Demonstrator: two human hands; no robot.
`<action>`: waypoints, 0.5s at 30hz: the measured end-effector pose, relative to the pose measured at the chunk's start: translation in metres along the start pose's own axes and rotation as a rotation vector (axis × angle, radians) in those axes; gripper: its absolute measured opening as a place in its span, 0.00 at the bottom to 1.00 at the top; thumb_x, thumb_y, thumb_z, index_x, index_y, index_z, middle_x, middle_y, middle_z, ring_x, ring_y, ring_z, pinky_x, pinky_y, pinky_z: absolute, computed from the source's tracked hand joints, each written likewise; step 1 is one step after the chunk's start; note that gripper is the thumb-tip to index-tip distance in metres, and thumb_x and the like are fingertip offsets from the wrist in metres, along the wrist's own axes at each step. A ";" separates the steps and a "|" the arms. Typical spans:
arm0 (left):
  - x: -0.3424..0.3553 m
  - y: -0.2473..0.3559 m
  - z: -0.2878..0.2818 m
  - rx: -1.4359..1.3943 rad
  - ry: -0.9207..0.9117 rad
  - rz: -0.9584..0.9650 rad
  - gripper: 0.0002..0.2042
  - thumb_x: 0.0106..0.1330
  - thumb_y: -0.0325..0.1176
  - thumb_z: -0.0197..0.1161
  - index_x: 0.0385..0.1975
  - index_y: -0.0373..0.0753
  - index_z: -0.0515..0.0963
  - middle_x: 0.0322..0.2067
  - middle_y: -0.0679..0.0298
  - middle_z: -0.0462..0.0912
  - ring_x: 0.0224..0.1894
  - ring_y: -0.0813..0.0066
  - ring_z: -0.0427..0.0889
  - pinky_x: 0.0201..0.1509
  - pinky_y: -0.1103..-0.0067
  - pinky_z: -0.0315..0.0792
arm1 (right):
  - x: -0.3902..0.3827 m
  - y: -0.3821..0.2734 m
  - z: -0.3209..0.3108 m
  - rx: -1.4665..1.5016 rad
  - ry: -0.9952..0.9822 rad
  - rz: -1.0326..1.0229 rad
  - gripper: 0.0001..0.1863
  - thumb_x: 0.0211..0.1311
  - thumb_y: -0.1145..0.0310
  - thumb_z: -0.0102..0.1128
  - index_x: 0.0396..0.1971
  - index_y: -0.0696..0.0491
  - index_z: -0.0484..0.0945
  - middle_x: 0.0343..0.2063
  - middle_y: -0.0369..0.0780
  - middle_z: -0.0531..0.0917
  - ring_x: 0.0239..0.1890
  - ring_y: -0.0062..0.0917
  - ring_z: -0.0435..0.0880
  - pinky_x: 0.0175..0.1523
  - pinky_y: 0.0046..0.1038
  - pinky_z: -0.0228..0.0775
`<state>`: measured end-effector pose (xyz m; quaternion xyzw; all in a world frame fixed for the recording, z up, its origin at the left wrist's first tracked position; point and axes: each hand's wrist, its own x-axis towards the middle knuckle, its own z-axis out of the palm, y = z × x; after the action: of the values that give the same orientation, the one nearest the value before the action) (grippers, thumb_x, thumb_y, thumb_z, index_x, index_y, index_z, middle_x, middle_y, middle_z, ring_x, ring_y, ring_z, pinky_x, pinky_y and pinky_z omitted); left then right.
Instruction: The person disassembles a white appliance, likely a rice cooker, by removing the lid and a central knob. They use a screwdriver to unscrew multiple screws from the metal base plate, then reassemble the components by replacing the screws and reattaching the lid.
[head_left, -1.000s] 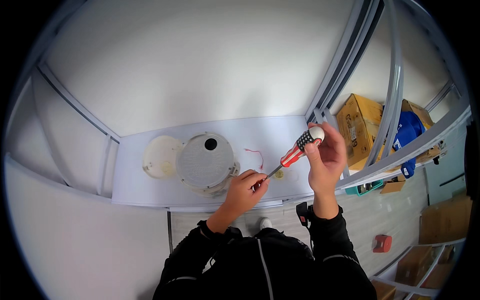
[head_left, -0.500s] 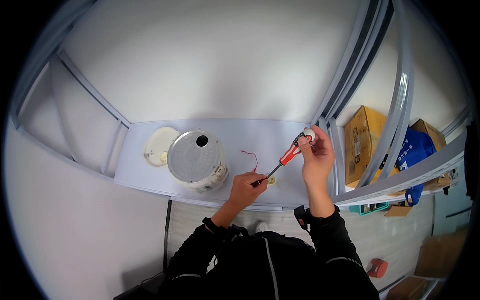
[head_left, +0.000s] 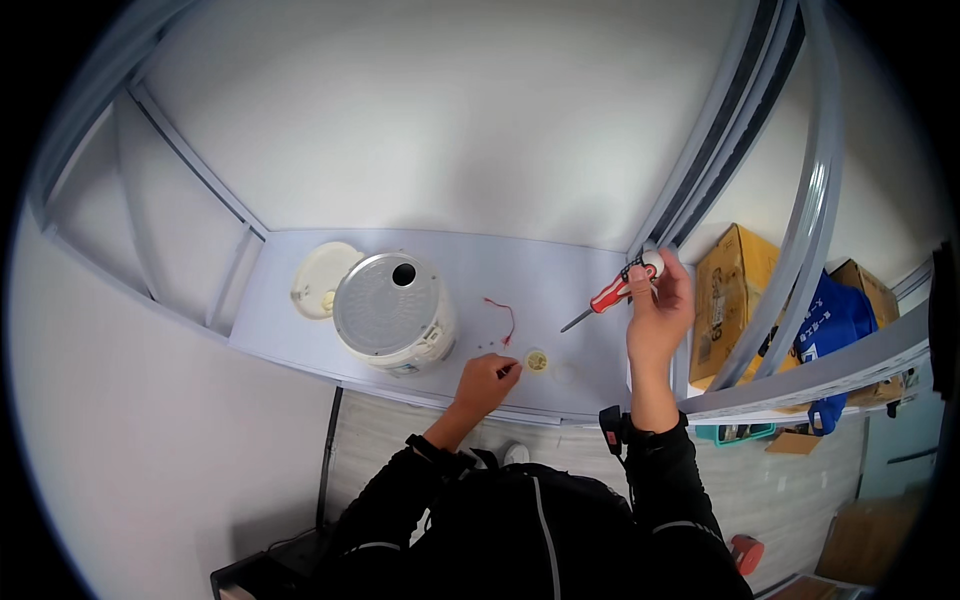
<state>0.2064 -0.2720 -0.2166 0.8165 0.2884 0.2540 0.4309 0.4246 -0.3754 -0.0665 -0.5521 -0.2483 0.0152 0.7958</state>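
My right hand (head_left: 664, 310) is closed around the handle end of a red, white and dark screwdriver (head_left: 612, 292), its shaft slanting down to the left above the table. My left hand (head_left: 487, 381) is pinched near the table's front edge; whatever is between the fingertips is too small to make out. Just right of those fingers sits a small round dish (head_left: 537, 360) with yellowish bits in it. A thin red wire (head_left: 512, 318) lies behind the left hand. A white cylindrical appliance (head_left: 395, 312) with a grey metal top and a dark round hole stands to the left.
A white round lid (head_left: 322, 284) lies beyond the appliance at the left. Frame posts (head_left: 690, 130) rise at the table's right end. Past them are a yellow cardboard box (head_left: 735, 300) and a blue bag (head_left: 835, 315). A red object (head_left: 746, 553) sits on the floor.
The screwdriver has moved right and slightly up with my right hand, its tip now away from my left fingers. My left hand has shifted slightly, uncovering the small dish.
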 end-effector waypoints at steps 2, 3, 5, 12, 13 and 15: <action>-0.003 -0.022 0.003 0.083 0.041 -0.045 0.11 0.64 0.37 0.71 0.34 0.34 0.88 0.29 0.53 0.88 0.29 0.56 0.87 0.38 0.67 0.80 | 0.001 -0.006 -0.001 0.012 0.001 -0.011 0.23 0.67 0.77 0.72 0.60 0.60 0.77 0.43 0.36 0.83 0.42 0.18 0.83 0.48 0.21 0.78; -0.003 -0.032 0.005 0.125 0.064 -0.068 0.11 0.64 0.38 0.71 0.34 0.35 0.88 0.29 0.53 0.88 0.31 0.53 0.87 0.39 0.64 0.80 | 0.000 -0.008 0.000 0.018 -0.001 -0.017 0.23 0.67 0.77 0.72 0.60 0.60 0.77 0.43 0.36 0.83 0.42 0.18 0.83 0.48 0.21 0.78; -0.001 -0.051 0.007 0.173 0.047 -0.143 0.11 0.64 0.39 0.71 0.33 0.35 0.88 0.30 0.53 0.88 0.32 0.52 0.87 0.41 0.63 0.80 | -0.002 -0.007 -0.001 0.001 -0.013 -0.018 0.23 0.67 0.77 0.72 0.60 0.60 0.77 0.43 0.36 0.83 0.41 0.18 0.84 0.48 0.21 0.78; 0.009 -0.052 0.018 0.263 0.065 -0.241 0.12 0.64 0.39 0.71 0.32 0.36 0.87 0.31 0.54 0.88 0.37 0.52 0.87 0.44 0.62 0.80 | -0.009 -0.001 0.003 0.060 -0.070 0.008 0.24 0.65 0.78 0.73 0.60 0.58 0.78 0.44 0.37 0.83 0.42 0.17 0.84 0.48 0.21 0.77; 0.009 -0.055 0.019 0.259 0.067 -0.249 0.12 0.64 0.39 0.71 0.33 0.35 0.87 0.32 0.54 0.89 0.37 0.52 0.87 0.44 0.62 0.80 | -0.009 0.000 0.003 0.036 -0.083 0.008 0.24 0.65 0.78 0.73 0.60 0.58 0.78 0.44 0.37 0.83 0.43 0.17 0.84 0.49 0.21 0.77; 0.011 -0.061 0.021 0.249 0.072 -0.267 0.12 0.63 0.39 0.72 0.34 0.35 0.86 0.33 0.54 0.89 0.37 0.53 0.87 0.44 0.62 0.80 | -0.010 0.002 0.002 -0.013 -0.109 0.009 0.24 0.64 0.79 0.74 0.60 0.57 0.78 0.45 0.37 0.83 0.45 0.17 0.83 0.50 0.22 0.77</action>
<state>0.2126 -0.2483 -0.2772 0.8084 0.4386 0.1858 0.3459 0.4153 -0.3756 -0.0709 -0.5565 -0.2890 0.0470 0.7775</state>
